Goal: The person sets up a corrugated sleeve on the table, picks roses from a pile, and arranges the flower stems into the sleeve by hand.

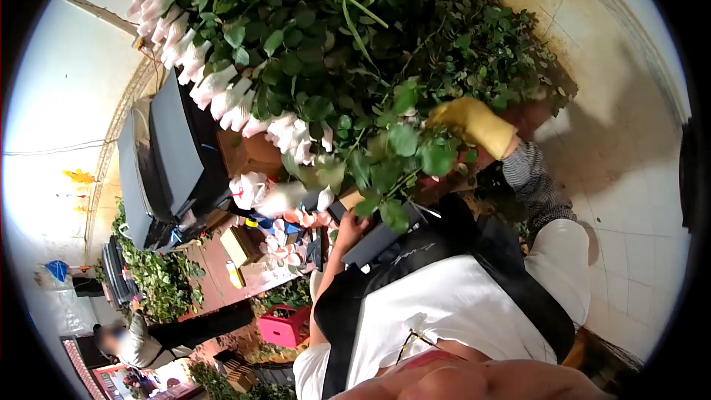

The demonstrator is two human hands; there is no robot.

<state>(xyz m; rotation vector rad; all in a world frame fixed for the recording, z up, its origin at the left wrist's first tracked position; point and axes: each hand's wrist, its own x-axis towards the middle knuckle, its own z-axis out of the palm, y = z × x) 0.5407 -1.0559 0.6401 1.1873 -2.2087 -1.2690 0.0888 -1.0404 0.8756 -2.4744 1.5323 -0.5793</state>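
Observation:
My right hand [474, 126], in a yellow glove, reaches in at the right beside the heaped leaves, its fingers curled. A leafy rose stem [404, 141] runs from about there across the middle, and its pale bloom [285, 201] is blurred by motion. The glove appears closed round this stem, though the grip itself is partly covered by leaves. My bare left hand [352, 231] is lower down at a dark grey box-like edge [374, 243]. Its fingers are bent and partly hidden, so what they grip is unclear. Above both hands lie many pink-white roses [237, 107] in white sleeves.
A pile of green foliage [355, 37] fills the top. At left stand a grey-black bin [174, 141] and a cardboard box [241, 244] on a reddish table [207, 270] strewn with petals. A pink stool [284, 326] stands below. Another person [137, 344] is at lower left.

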